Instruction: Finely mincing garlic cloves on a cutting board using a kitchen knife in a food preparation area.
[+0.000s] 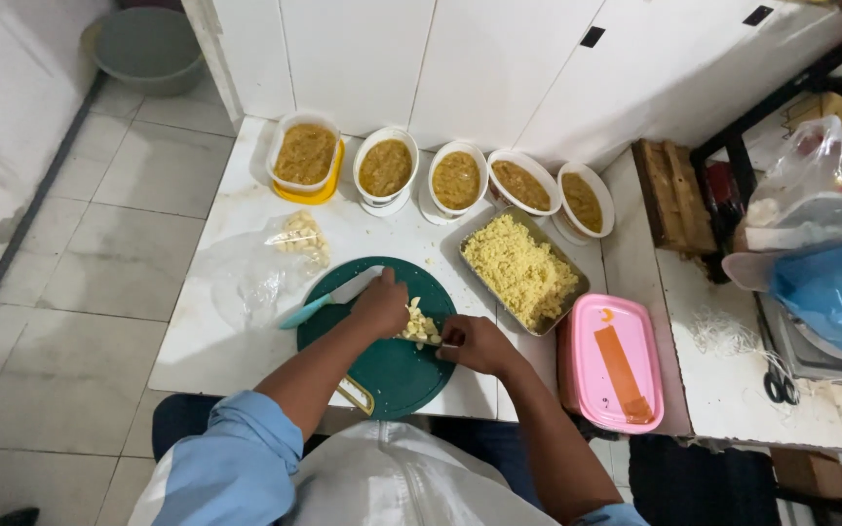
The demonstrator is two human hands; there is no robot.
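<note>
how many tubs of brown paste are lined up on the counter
5, in a row along the wall: tub one on a yellow lid, then rightward.

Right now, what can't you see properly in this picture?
- Head view: whatever the right hand grips is covered by its own fingers.
- Head view: the pale pieces on the green board are too small to name; the left hand covers some.
- Head view: the knife is partly under the left hand.
- Head view: the scissors are too small to see clearly.
- Head view: the blue bag is cut off by the right edge.
</note>
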